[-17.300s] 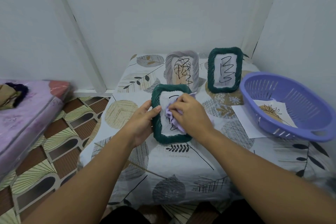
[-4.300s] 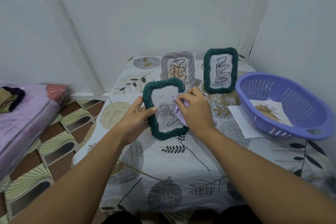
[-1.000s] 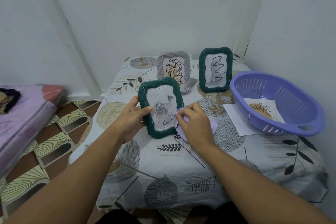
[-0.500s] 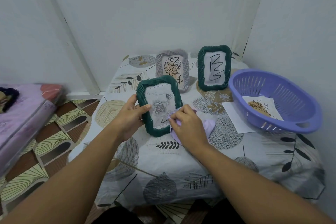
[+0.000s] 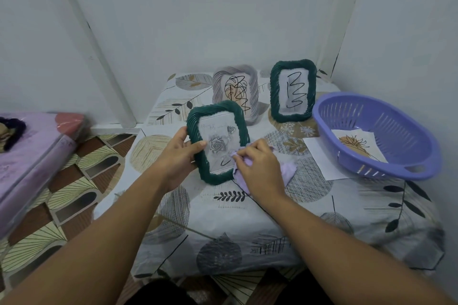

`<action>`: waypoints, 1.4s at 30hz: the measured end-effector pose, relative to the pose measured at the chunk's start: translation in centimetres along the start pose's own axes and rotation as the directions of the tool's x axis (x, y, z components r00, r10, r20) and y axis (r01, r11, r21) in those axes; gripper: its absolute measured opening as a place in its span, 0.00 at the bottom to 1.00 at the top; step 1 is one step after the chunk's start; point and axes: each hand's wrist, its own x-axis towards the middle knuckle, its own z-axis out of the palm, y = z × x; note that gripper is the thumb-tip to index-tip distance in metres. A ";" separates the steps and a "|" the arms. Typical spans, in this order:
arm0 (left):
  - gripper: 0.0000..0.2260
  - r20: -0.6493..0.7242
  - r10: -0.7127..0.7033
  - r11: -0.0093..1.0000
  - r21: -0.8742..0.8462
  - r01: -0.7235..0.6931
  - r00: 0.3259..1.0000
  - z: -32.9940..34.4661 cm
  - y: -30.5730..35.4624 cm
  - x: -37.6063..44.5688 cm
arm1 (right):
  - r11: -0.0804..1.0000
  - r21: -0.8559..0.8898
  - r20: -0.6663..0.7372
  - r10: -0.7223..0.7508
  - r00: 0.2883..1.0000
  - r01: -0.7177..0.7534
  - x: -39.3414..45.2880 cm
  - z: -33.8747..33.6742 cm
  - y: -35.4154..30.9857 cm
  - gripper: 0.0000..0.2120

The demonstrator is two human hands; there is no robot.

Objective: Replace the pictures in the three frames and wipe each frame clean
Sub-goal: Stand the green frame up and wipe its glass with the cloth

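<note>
A dark green rectangular frame with a ribbed, rope-like rim (image 5: 217, 142) is faced with a smooth pane over a grey paper rose print. A soft, matt lilac cloth (image 5: 285, 168) is crumpled against it. A slotted, faintly glossy purple plastic basket (image 5: 374, 136) is seen on a matt leaf-printed fabric tablecloth (image 5: 223, 218), with white paper sheets (image 5: 319, 156) beneath it.

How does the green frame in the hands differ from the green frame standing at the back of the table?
The held green frame is gripped by the left hand and wiped by the right hand with a purple cloth; the back green frame stands untouched. The held green frame shows a grey rose picture with one small black mark left; the back green frame's face is covered by a big black scribble. Both have the same green ribbed border.
</note>
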 end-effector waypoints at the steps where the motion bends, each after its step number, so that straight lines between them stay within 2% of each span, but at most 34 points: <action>1: 0.17 -0.001 0.001 1.000 0.001 -0.001 1.000 0.0 0.0 0.0 | 1.000 -0.012 0.029 -0.022 0.999 0.023 -0.3 0.3 -0.2 0.06; 4: 0.17 0.003 0.004 1.000 -0.001 -0.004 1.000 0.0 -0.1 0.1 | 0.998 -0.012 0.074 -0.063 0.995 0.064 -0.4 0.3 -0.2 0.06; 8: 0.17 0.005 0.003 1.000 -0.005 -0.003 1.000 0.0 -0.1 0.1 | 1.000 0.017 -0.008 -0.016 1.000 0.016 0.0 0.1 0.3 0.06; 13: 0.17 -0.002 0.007 1.000 -0.008 -0.007 1.000 -0.1 -0.1 0.1 | 0.994 -0.036 0.099 -0.096 0.990 0.100 -0.6 0.6 -0.2 0.06; 17: 0.17 0.004 0.008 1.000 -0.009 -0.008 1.000 0.0 -0.1 0.1 | 1.000 0.021 -0.018 -0.001 1.000 0.002 0.0 0.1 0.0 0.06; 22: 0.17 0.007 0.011 1.000 -0.005 -0.011 1.000 -0.2 -0.2 0.2 | 0.995 -0.027 0.097 -0.090 0.991 0.093 -0.7 0.7 -0.5 0.06; 26: 0.17 0.013 0.013 1.000 -0.006 -0.013 1.000 -0.2 -0.2 0.3 | 1.000 0.014 0.005 -0.028 1.000 0.028 -0.1 0.5 0.1 0.06; 31: 0.16 0.012 0.019 1.000 -0.002 -0.019 1.000 -0.2 -0.3 0.3 | 0.991 -0.032 0.117 -0.127 0.985 0.132 -1.0 0.9 -0.5 0.06; 35: 0.16 0.018 0.020 1.000 0.000 -0.020 1.000 -0.2 -0.3 0.3 | 0.998 0.034 0.021 -0.045 0.999 0.044 -0.2 0.3 0.0 0.06; 40: 0.16 0.014 0.016 1.000 0.000 -0.016 1.000 -0.2 -0.3 0.3 | 0.991 -0.004 0.137 -0.131 0.982 0.133 -1.2 1.2 -0.6 0.05; 42: 0.16 0.013 0.016 1.000 0.000 -0.016 1.000 -0.2 -0.3 0.4 | 0.994 0.016 0.099 -0.106 0.989 0.104 -0.6 1.0 -0.2 0.05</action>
